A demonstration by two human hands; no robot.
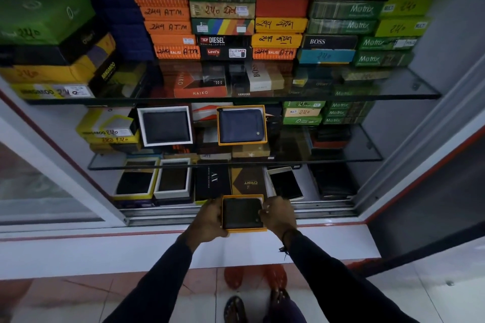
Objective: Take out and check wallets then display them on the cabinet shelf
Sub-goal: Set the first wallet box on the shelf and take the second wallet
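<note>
A dark wallet (pixel 242 213) lies in an open orange-rimmed box (pixel 246 230) that I hold in front of the cabinet's bottom shelf. My left hand (pixel 210 219) grips the box's left side. My right hand (pixel 278 214) holds its right side, with fingertips on the wallet's right edge. On the middle glass shelf (pixel 341 158) a blue wallet (pixel 241 124) stands displayed in an orange-rimmed box, and a black wallet (pixel 165 126) in a white box stands to its left.
The top glass shelf (pixel 393 96) carries stacks of closed wallet boxes in orange, green, yellow and black. The bottom shelf holds two open boxes with dark wallets (pixel 154 181), a black AX box (pixel 212 181), a brown box (pixel 248 181) and a phone (pixel 286 183). Sliding-door rails (pixel 183 214) run along the cabinet front.
</note>
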